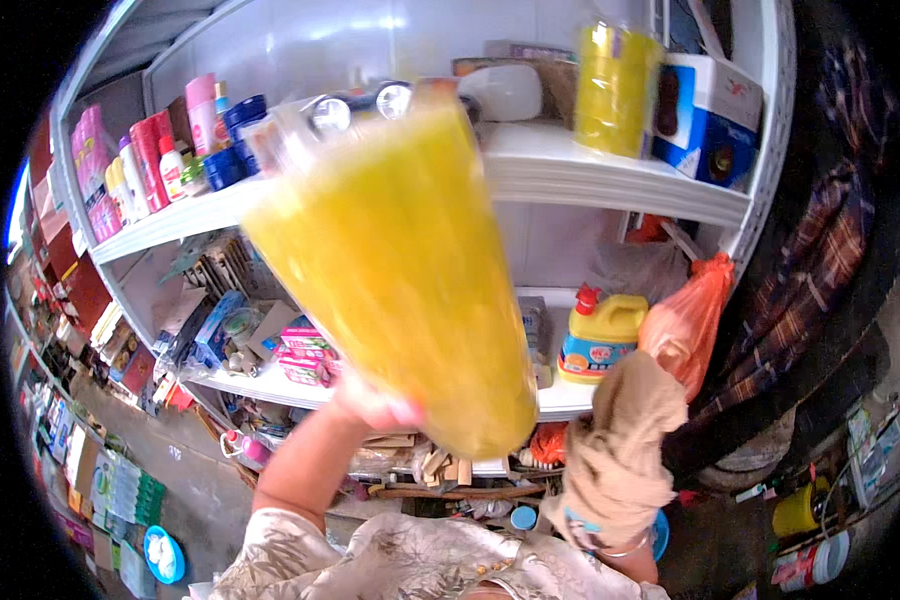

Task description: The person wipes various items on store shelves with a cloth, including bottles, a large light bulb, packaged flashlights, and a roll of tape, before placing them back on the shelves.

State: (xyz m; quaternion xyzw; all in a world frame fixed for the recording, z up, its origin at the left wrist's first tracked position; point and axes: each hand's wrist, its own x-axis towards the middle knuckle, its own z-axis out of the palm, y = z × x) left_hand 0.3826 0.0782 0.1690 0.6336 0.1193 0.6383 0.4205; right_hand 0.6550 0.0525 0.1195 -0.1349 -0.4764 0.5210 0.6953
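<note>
My left hand (379, 405) grips the lower end of a tall yellow cylinder (412, 285), apparently a stack of tape rolls in clear wrap. The stack is tilted and blurred, raised before the shelves. A beige cloth (622, 442) is bunched around my raised right hand and hides its fingers; a bracelet (637, 541) shows at the wrist. Just beyond the cloth, on the lower shelf, stands a yellow jug with a red cap (604, 337). A similar yellow stack (616, 90) stands at the right of the upper shelf.
The white upper shelf (615, 172) holds pink and white bottles (139, 169), round lamps (360, 107) and a blue-and-white box (709, 120). An orange plastic bag (690, 315) hangs by the right post. Pink boxes (305, 356) lie on the lower shelf; plaid clothing (817, 262) hangs at right.
</note>
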